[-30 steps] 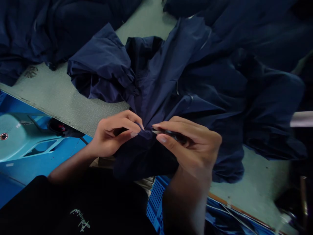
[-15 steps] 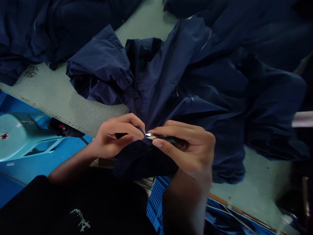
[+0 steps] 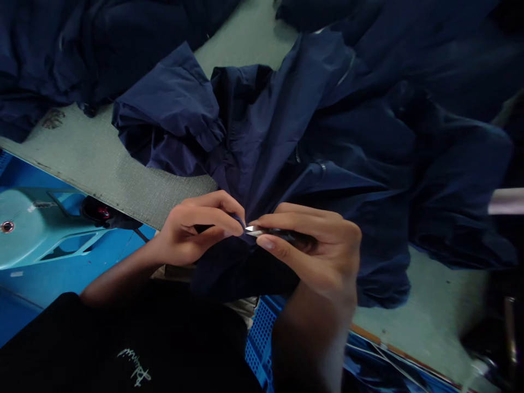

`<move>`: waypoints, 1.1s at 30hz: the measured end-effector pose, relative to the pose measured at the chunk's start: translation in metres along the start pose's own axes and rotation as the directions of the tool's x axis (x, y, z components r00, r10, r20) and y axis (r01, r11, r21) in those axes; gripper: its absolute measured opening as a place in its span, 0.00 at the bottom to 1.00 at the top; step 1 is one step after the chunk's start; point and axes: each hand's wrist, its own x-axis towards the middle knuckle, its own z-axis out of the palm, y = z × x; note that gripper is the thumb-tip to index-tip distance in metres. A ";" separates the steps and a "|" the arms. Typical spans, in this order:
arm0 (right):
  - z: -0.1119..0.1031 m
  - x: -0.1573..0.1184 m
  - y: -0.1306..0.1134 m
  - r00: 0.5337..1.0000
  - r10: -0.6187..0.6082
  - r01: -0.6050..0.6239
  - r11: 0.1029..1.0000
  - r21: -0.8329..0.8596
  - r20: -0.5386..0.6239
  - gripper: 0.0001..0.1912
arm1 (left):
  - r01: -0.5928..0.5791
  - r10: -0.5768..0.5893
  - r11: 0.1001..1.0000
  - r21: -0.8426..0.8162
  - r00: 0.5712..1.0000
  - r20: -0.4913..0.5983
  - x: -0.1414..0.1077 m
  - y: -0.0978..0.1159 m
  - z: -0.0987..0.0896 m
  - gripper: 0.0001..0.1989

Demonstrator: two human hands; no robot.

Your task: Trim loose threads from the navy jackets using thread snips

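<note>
A navy garment [image 3: 282, 120] lies bunched on the table and runs down to my hands. My left hand [image 3: 196, 226] is closed, pinching a small bit of the navy fabric between thumb and fingertips. My right hand [image 3: 315, 245] is wrapped round a small pair of thread snips [image 3: 256, 231] with metal tips and a dark body. The snips' tips point left and meet the fabric right at my left fingertips. Most of the snips' body is hidden inside my right hand.
More dark navy garments [image 3: 123, 49] are heaped at the far left. Along the lower left stands a turquoise plastic stool [image 3: 28, 229] on a blue floor. A blue plastic basket [image 3: 260, 327] sits below the table's front edge. The grey-green tabletop [image 3: 442, 305] shows at right.
Both hands have barely moved, shifting very slightly to the right and down. The snips' tips still touch the fabric at my left fingertips.
</note>
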 end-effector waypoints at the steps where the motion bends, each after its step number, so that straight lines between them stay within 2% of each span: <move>1: 0.000 0.000 0.000 1.000 -0.001 0.001 1.000 0.006 0.002 0.03 | 0.005 -0.005 1.000 0.001 1.000 0.001 0.000 0.000 0.000 0.06; 33: 0.000 0.001 0.002 0.999 -0.016 0.016 1.000 0.016 0.034 0.06 | -0.009 0.008 0.999 -0.031 1.000 -0.005 -0.002 -0.002 0.000 0.09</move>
